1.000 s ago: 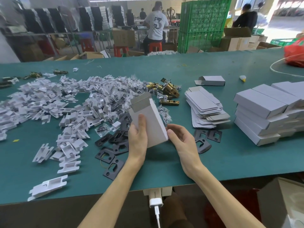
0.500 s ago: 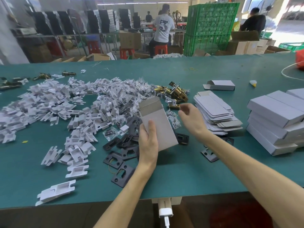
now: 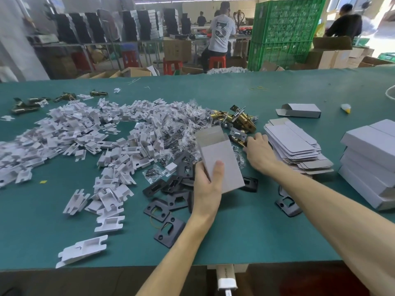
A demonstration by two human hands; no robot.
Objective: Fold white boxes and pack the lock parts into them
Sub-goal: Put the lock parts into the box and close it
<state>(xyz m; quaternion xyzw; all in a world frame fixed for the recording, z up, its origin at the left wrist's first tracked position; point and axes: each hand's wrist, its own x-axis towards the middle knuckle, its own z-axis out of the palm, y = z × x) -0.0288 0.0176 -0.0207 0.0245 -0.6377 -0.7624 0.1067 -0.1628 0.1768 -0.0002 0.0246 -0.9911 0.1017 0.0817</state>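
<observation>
My left hand (image 3: 208, 184) grips a folded white box (image 3: 222, 161) by its lower end, thumb on its front; its top flap (image 3: 208, 135) stands open. My right hand (image 3: 259, 152) reaches past the box to the brass latch pieces (image 3: 241, 121), its fingers curled on a brass and silver latch (image 3: 238, 136) lying at the near edge of that pile. Black strike plates (image 3: 168, 201) lie under and left of the box. A heap of white plastic inserts (image 3: 81, 142) and small screw bags (image 3: 183, 129) covers the left half of the green table (image 3: 235, 238).
A stack of flat unfolded boxes (image 3: 292, 144) lies right of my right hand, with finished white boxes (image 3: 369, 163) piled at the far right. One folded box (image 3: 299, 111) lies behind them. Other people work among crates (image 3: 284, 33) beyond the table.
My right hand left the box's lower corner and reached forward to the brass latches. My left hand kept hold of the box, which has tilted slightly.
</observation>
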